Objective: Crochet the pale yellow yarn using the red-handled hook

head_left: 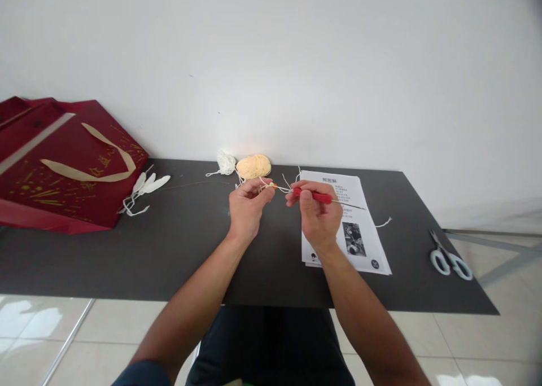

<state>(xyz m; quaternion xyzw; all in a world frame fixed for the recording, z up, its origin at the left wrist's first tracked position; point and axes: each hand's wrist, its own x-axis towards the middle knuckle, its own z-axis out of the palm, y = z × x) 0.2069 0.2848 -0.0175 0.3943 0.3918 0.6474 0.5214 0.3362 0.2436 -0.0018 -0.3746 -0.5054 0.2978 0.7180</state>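
Observation:
My right hand (pixel 319 208) is closed around a crochet hook (pixel 315 196) with a red handle. A thin metal shaft extends from both ends of the handle, one toward my left hand and one to the right. Pinched in my left hand (pixel 249 205) is pale yarn (pixel 265 184), with a small orange spot at the fingertips that I cannot make out. Strands of yarn run between the two hands, near the hook's left end. Behind my left hand, a peach yarn ball (pixel 253 165) and a smaller white yarn ball (pixel 226 162) sit by the wall.
Printed sheets (pixel 368 245) lie under my right hand on the dark table (pixel 169 262). Scissors (pixel 449 256) rest near the right edge. At the left stand a dark red paper bag (pixel 76 188) and white feather-like pieces (pixel 146 184) with strings. A white wall closes off the back.

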